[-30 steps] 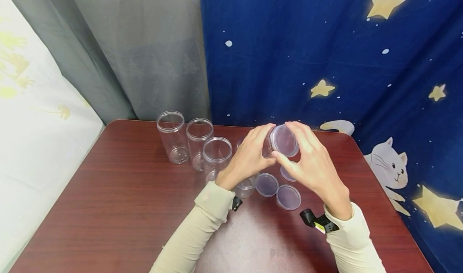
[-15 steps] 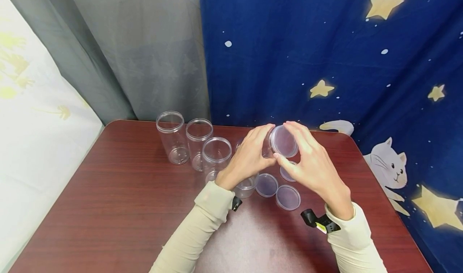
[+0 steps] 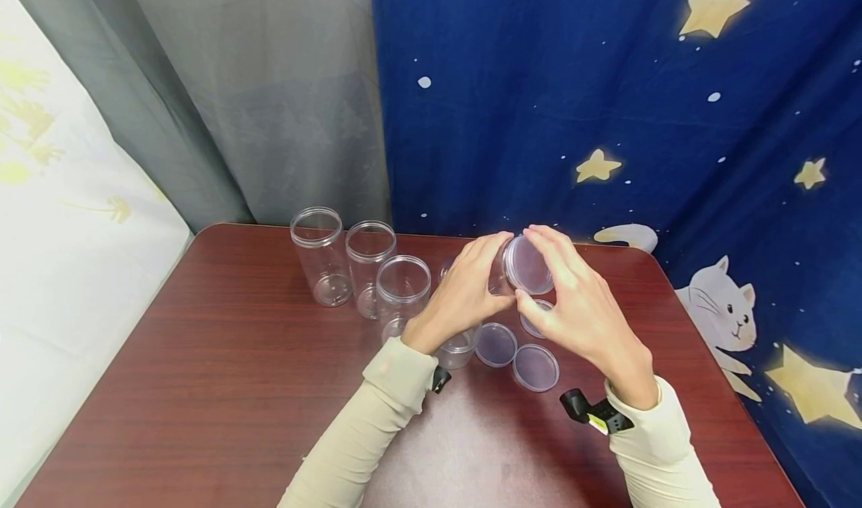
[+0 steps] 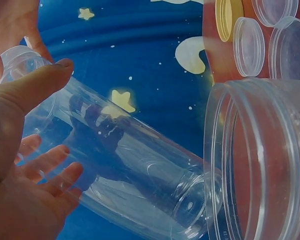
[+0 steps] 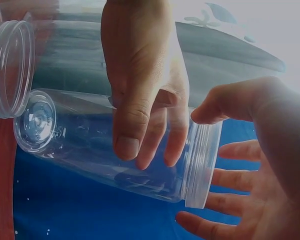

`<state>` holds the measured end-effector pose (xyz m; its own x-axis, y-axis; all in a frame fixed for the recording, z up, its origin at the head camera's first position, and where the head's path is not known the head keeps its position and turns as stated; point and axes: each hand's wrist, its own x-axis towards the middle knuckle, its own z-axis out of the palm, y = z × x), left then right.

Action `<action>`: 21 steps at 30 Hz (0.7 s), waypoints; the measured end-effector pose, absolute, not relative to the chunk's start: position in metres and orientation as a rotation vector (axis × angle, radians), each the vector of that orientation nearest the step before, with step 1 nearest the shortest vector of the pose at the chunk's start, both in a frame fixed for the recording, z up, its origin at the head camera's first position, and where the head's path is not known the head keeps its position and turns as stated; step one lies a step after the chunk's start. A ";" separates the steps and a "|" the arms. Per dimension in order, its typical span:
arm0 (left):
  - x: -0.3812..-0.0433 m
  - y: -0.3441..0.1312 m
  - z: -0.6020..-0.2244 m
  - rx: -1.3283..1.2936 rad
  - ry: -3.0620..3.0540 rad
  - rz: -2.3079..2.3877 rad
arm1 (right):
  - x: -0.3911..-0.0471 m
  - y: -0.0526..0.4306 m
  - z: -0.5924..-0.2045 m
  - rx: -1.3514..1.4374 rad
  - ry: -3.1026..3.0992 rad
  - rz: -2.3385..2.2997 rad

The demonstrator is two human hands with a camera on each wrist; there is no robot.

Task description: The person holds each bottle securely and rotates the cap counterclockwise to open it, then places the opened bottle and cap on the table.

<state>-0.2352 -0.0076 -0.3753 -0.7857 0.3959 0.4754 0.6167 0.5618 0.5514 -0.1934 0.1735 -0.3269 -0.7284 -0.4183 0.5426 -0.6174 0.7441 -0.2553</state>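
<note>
A clear plastic jar point(image 5: 105, 145) is held tilted above the table, with its lidded end toward the right hand. My left hand point(image 3: 461, 287) wraps its thumb and fingers round the jar body near the neck. On the jar's mouth sits a translucent lid point(image 3: 528, 265). My right hand point(image 3: 586, 310) holds this lid by the rim, thumb on one side and fingers on the other. In the right wrist view, the lid's edge point(image 5: 202, 170) shows beside the ribbed neck; whether it is threaded on, I cannot tell.
Several open clear jars, including a tall one point(image 3: 319, 257) and a nearer one point(image 3: 404, 295), stand left of the hands. One jar point(image 3: 458, 349) is partly behind the left wrist. Loose lids point(image 3: 497, 345) lie on the brown table point(image 3: 222, 388). A curtain point(image 3: 539, 104) hangs behind.
Along the lid rim, the right fingertips have slid slightly left at the top and the thumb slightly right at the bottom. The left hand and jar stay nearly still.
</note>
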 end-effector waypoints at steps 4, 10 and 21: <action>-0.235 -0.008 -0.376 -0.836 -2.499 -1.052 | -0.194 0.174 -0.327 0.802 -2.484 0.591; -0.236 -0.008 -0.375 -0.838 -2.502 -1.055 | -0.195 0.174 -0.325 0.806 -2.485 0.551; -0.236 -0.009 -0.375 -0.830 -2.509 -1.045 | -0.195 0.173 -0.324 0.623 -2.477 0.543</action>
<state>-0.2358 -0.0087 -0.3746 -0.7885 0.3954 0.4710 0.6129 0.5685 0.5488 -0.1946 0.1732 -0.3245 -0.7567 -0.3161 0.5722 -0.5267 0.8134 -0.2471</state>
